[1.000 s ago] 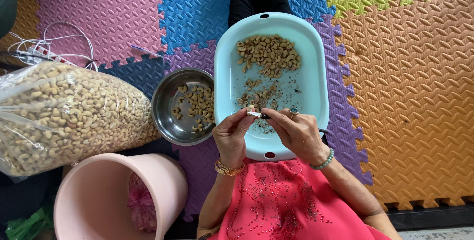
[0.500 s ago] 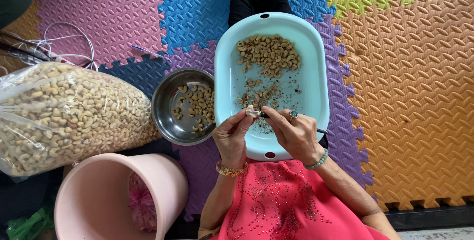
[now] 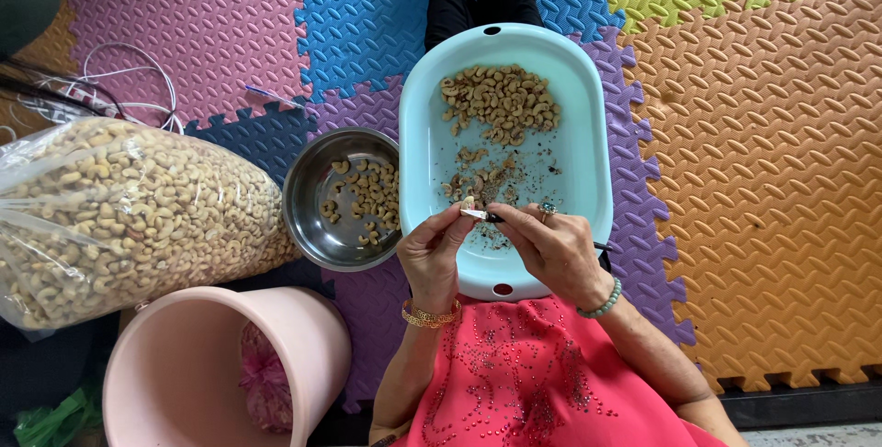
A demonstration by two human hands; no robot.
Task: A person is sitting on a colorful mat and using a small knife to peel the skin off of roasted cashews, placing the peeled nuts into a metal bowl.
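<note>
Head view, left to right: a clear bag of cashews [image 3: 129, 217] lies on the foam mat, a pink bucket [image 3: 220, 364] below it, then a steel bowl [image 3: 344, 197] holding a few nuts. Left hand [image 3: 432, 254] pinches a cashew [image 3: 469, 202] over the pale blue tub [image 3: 588, 135]; right hand [image 3: 551, 249] grips a small knife [image 3: 482, 215] against it.

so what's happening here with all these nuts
A person sits on a foam puzzle mat with a light blue tub in their lap. The left hand pinches a single cashew while the right hand works a small knife against it. A pile of cashews lies in the tub, a few more in the steel bowl, beside a big clear bag of cashews and a pink bucket.
</note>
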